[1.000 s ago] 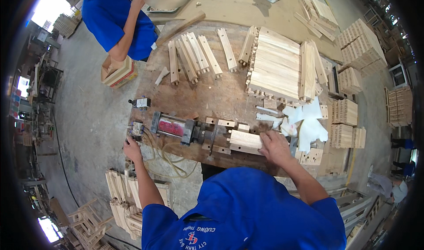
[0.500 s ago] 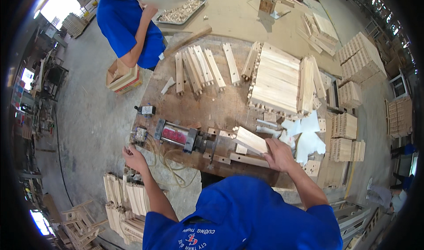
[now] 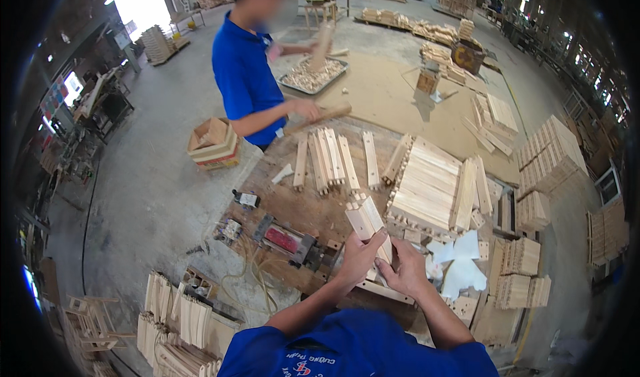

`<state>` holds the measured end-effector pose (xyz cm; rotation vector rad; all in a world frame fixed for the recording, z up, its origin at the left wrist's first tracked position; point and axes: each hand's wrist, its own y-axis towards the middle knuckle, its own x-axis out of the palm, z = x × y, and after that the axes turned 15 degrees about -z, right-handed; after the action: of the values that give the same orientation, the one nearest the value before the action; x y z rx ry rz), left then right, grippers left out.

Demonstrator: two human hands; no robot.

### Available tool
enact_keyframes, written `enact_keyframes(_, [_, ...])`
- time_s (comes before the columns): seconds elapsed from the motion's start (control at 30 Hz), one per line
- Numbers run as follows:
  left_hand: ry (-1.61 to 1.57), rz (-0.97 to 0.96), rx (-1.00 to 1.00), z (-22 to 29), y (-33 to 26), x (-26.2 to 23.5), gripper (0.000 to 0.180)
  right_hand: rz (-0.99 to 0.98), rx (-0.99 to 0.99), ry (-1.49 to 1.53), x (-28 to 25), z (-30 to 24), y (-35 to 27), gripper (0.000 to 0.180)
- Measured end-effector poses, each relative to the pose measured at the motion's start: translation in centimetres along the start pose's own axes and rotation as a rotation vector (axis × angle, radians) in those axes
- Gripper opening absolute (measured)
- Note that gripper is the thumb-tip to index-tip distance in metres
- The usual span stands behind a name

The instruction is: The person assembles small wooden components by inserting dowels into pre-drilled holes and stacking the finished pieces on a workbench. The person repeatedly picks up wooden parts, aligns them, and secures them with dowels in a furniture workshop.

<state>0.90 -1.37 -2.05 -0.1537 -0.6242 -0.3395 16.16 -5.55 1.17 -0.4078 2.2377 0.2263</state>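
Both my hands grip a short pale wooden piece (image 3: 364, 218), tilted up over the workbench, its far end pointing away from me. It looks like slats lying side by side; whether they are joined I cannot tell. My left hand (image 3: 357, 262) closes on its near left side. My right hand (image 3: 404, 268) pinches the near right end, with the thumb against the wood. Left of my hands sits a pneumatic clamp with a red cylinder (image 3: 281, 239), fixed to the bench. Below my hands lies a wooden strip (image 3: 383, 290), partly hidden.
Loose wooden rails (image 3: 327, 157) and a wide stack of slats (image 3: 424, 184) lie beyond my hands. White cloths (image 3: 465, 270) are at the right. A co-worker in a blue shirt (image 3: 247, 77) stands at the far left, near a tray (image 3: 320, 87) of small wooden parts.
My left hand has come over from beside the clamp's left end and taken hold of the wooden piece. My right hand has lifted the piece from the bench fixture. The view has tilted up.
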Motion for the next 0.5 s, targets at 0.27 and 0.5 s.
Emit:
enact_keyframes(0.27, [-0.386, 0.044, -0.332, 2.2, 4.8, -0.7, 0.03, -0.198, 0.016, 0.29, -6.2, 1.2, 3.0, 0.041])
enact_keyframes(0.5, [-0.576, -0.08, -0.407, 3.9, 7.6, -2.0, 0.03, -0.418, 0.166, 0.44, -10.8, 1.6, 6.6, 0.031])
